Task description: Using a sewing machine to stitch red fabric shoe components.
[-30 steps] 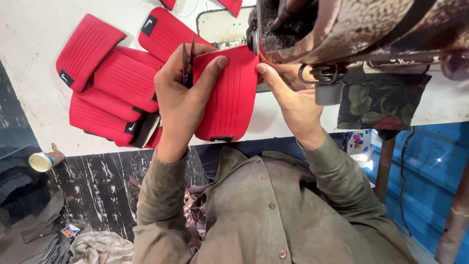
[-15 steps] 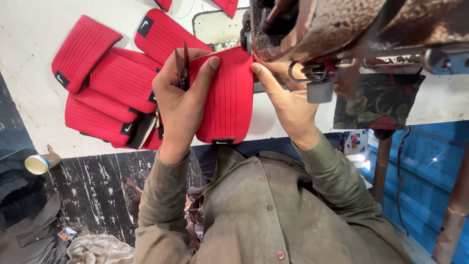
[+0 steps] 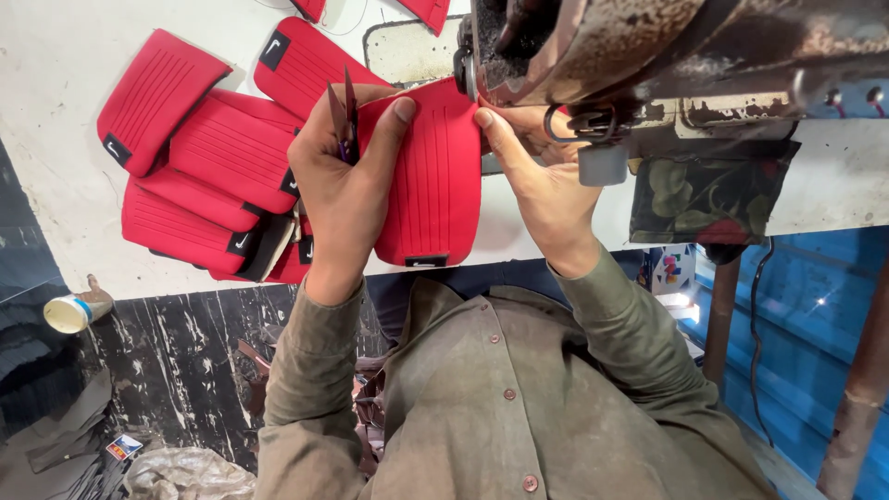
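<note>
Small black labels (image 3: 426, 262) on red padded pieces (image 3: 435, 185).

I'm looking down on a white worktable (image 3: 56, 83), its top scuffed and grimy, the front edge running across my view. Below it there's a dark floor (image 3: 176, 370) streaked with white, marble-like. A pale cup (image 3: 69, 313) lies on its side down there at the left, with crumpled dark cloth (image 3: 56, 435) and a grey plastic bag (image 3: 181, 474) near it. Over on the right I see a blue-painted wall (image 3: 815, 306) catching small glints of light, and a rusty post (image 3: 861, 389) standing before it.
</note>
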